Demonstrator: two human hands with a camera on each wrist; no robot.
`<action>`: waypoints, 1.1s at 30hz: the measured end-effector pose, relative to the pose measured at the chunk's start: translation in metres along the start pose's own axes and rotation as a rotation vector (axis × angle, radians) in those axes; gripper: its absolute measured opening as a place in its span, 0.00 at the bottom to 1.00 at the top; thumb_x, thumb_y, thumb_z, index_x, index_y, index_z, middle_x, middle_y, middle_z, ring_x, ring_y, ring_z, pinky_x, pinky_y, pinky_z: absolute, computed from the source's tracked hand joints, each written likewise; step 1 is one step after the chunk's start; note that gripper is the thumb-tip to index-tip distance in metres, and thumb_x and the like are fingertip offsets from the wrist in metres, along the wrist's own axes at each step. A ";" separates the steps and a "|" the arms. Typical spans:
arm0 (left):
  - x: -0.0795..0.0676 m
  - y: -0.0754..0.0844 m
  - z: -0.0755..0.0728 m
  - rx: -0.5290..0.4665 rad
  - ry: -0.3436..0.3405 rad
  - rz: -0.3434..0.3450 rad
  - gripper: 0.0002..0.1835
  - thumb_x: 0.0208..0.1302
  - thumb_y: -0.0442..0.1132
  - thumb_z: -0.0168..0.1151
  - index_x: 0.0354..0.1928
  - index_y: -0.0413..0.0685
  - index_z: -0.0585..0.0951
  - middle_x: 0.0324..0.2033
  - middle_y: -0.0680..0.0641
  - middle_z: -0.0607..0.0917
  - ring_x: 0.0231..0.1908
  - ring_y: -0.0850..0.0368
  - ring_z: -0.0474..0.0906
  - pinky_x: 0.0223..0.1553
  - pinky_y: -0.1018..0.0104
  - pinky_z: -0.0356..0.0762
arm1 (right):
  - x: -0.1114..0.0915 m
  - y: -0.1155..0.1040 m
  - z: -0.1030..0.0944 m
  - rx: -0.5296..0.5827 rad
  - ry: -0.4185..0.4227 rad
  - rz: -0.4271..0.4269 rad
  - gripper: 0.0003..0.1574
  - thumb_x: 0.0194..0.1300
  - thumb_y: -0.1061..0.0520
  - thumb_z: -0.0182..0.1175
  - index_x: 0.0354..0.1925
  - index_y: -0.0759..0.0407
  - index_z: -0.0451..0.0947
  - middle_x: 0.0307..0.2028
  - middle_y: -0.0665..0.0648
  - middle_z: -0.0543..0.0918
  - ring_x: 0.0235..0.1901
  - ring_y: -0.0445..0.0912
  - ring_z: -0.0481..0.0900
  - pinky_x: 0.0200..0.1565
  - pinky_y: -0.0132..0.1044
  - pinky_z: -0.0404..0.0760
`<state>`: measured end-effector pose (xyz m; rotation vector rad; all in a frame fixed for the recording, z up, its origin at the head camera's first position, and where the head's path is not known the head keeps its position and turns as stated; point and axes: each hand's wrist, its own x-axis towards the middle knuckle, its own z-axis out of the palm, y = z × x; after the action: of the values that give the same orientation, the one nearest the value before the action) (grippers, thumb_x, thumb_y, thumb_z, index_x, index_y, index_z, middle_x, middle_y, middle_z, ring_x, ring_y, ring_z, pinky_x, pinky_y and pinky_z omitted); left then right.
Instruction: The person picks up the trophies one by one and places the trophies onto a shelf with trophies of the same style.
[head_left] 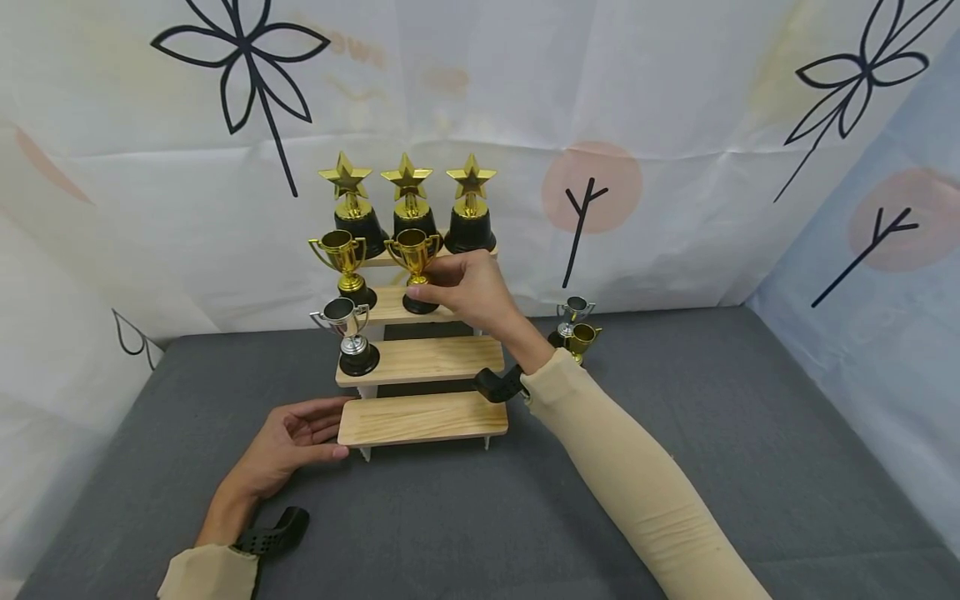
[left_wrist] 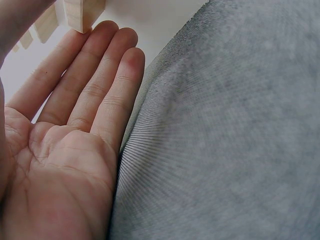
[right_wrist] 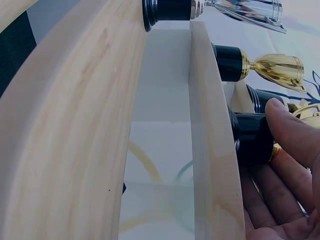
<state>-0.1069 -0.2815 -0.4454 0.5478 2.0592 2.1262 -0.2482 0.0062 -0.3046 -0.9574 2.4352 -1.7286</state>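
Observation:
My right hand [head_left: 480, 287] pinches a small gold trophy cup [head_left: 413, 250] low down, near its black base [right_wrist: 252, 135]. That cup stands upright on the second-highest step of a four-tiered wooden display stand [head_left: 423, 419]. Left of it on the same step is another gold trophy cup [head_left: 342, 254]. One step lower, a silver trophy cup [head_left: 351, 329] stands at the left end. My left hand [head_left: 303, 437] is at the left end of the bottom step, its fingers [left_wrist: 95, 92] straight and the fingertips close against the wood; exact contact is hard to tell.
Three gold star trophies [head_left: 470, 200] line the top step. Right of the stand, a silver cup [head_left: 575, 312] and a gold cup [head_left: 582, 337] are on the grey table [head_left: 712, 433], partly hidden by the right arm. A printed cloth backdrop [head_left: 480, 83] hangs behind.

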 end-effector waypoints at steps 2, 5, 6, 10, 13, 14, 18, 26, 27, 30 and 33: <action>0.000 0.000 0.000 0.001 0.000 0.000 0.36 0.55 0.15 0.67 0.65 0.13 0.63 0.59 0.50 0.82 0.59 0.58 0.79 0.60 0.64 0.80 | 0.000 0.000 0.000 -0.012 0.004 -0.003 0.20 0.62 0.58 0.74 0.51 0.64 0.87 0.45 0.58 0.89 0.42 0.44 0.88 0.46 0.33 0.88; 0.000 0.000 0.000 0.005 0.005 -0.006 0.36 0.55 0.16 0.68 0.65 0.14 0.63 0.59 0.50 0.82 0.59 0.58 0.80 0.60 0.64 0.80 | 0.000 0.000 0.001 -0.024 0.007 -0.006 0.19 0.62 0.57 0.74 0.50 0.65 0.87 0.44 0.58 0.89 0.42 0.43 0.88 0.45 0.33 0.88; 0.000 0.000 0.000 0.006 0.005 -0.007 0.36 0.55 0.16 0.68 0.65 0.13 0.63 0.59 0.50 0.82 0.59 0.58 0.80 0.60 0.64 0.80 | 0.000 0.000 0.001 -0.025 0.009 -0.007 0.19 0.62 0.57 0.74 0.50 0.64 0.87 0.44 0.58 0.89 0.41 0.43 0.88 0.45 0.33 0.88; 0.000 0.001 0.000 0.011 0.006 -0.009 0.36 0.55 0.16 0.68 0.65 0.13 0.63 0.59 0.50 0.82 0.59 0.58 0.80 0.59 0.64 0.80 | 0.000 -0.001 0.001 -0.025 0.015 -0.008 0.18 0.62 0.57 0.74 0.50 0.63 0.87 0.43 0.57 0.89 0.41 0.43 0.88 0.45 0.33 0.88; 0.000 0.000 0.000 0.012 0.008 -0.010 0.36 0.55 0.16 0.68 0.65 0.13 0.63 0.59 0.50 0.82 0.59 0.58 0.80 0.59 0.64 0.80 | -0.001 -0.001 0.000 -0.025 0.017 -0.007 0.19 0.62 0.57 0.74 0.50 0.63 0.87 0.44 0.58 0.89 0.42 0.44 0.88 0.46 0.33 0.88; 0.000 0.000 0.000 0.012 0.008 -0.011 0.36 0.55 0.16 0.68 0.65 0.13 0.63 0.59 0.50 0.82 0.59 0.58 0.80 0.59 0.64 0.80 | -0.001 -0.001 0.000 -0.024 0.018 -0.005 0.19 0.62 0.57 0.74 0.50 0.63 0.87 0.44 0.58 0.89 0.42 0.44 0.88 0.47 0.33 0.88; -0.001 0.000 0.000 0.013 0.010 -0.011 0.36 0.55 0.16 0.67 0.65 0.13 0.63 0.58 0.51 0.82 0.58 0.58 0.80 0.59 0.64 0.80 | -0.002 0.000 0.000 -0.018 0.019 0.000 0.20 0.61 0.56 0.75 0.51 0.63 0.87 0.45 0.58 0.89 0.43 0.45 0.88 0.48 0.33 0.87; -0.001 0.001 0.000 0.011 0.011 -0.007 0.36 0.55 0.16 0.68 0.65 0.14 0.63 0.58 0.51 0.82 0.58 0.58 0.80 0.60 0.64 0.80 | -0.005 0.002 -0.004 0.051 0.015 0.001 0.24 0.61 0.57 0.75 0.54 0.63 0.85 0.48 0.59 0.88 0.46 0.46 0.87 0.50 0.34 0.87; -0.001 0.001 0.000 0.011 0.011 -0.006 0.36 0.55 0.16 0.68 0.65 0.14 0.63 0.59 0.50 0.82 0.59 0.58 0.80 0.60 0.63 0.80 | -0.006 0.002 -0.005 0.063 0.015 0.000 0.24 0.61 0.58 0.75 0.55 0.63 0.85 0.48 0.59 0.88 0.47 0.46 0.87 0.50 0.34 0.87; -0.001 0.001 0.000 0.012 0.010 -0.005 0.36 0.55 0.16 0.68 0.66 0.14 0.64 0.59 0.50 0.82 0.59 0.58 0.80 0.60 0.63 0.80 | -0.008 0.003 -0.007 0.085 0.015 0.000 0.25 0.61 0.59 0.74 0.56 0.63 0.84 0.50 0.59 0.87 0.47 0.47 0.87 0.50 0.35 0.87; -0.001 0.001 0.000 0.017 0.013 -0.009 0.36 0.55 0.16 0.68 0.66 0.14 0.64 0.59 0.49 0.82 0.59 0.58 0.80 0.59 0.63 0.80 | -0.010 0.003 -0.009 0.103 0.015 0.003 0.25 0.62 0.60 0.74 0.57 0.64 0.84 0.51 0.60 0.87 0.48 0.47 0.86 0.51 0.35 0.87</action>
<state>-0.1057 -0.2816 -0.4448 0.5278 2.0844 2.1147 -0.2443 0.0191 -0.3068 -0.9329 2.3286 -1.8458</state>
